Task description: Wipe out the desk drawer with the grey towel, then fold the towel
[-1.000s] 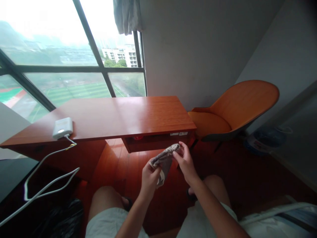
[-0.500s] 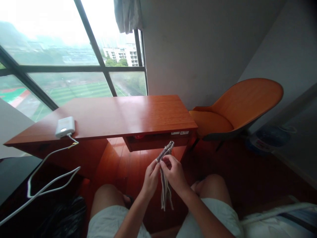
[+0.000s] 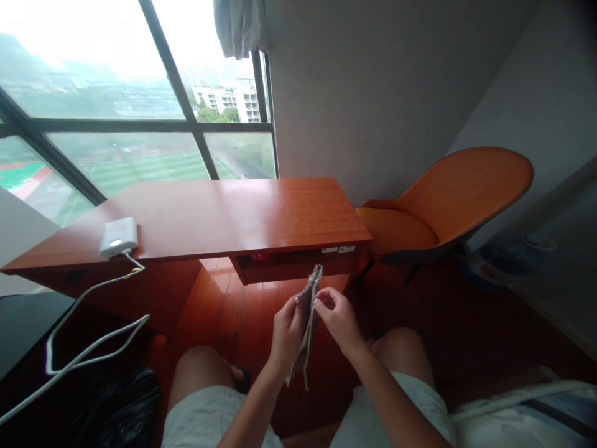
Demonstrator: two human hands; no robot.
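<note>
Between my hands, above the floor in front of my knees, is a small grey-brown cloth [image 3: 308, 301] with a gathered, ridged top edge and pale cords hanging down. It looks like a drawstring pouch. My left hand [image 3: 285, 336] is closed on its left side, with the thumb on the upper edge. On the other side my right hand [image 3: 339, 317] pinches the right edge between thumb and fingertips. The two gathered edges meet at the far tip and part a little toward me. My left hand covers part of the lower cloth.
A reddish wooden desk [image 3: 242, 214] stands ahead under the window. On its left lies a white power bank [image 3: 119, 236] with a white cable [image 3: 93, 289] trailing down. An orange chair [image 3: 480, 196] and a large water bottle [image 3: 506, 261] are at the right, a black plastic bag [image 3: 125, 410] lower left.
My right hand has moved slightly right, away from the left. The pouch's two edges have parted, its tip has shifted a little left, and the hanging cords have swung left.
</note>
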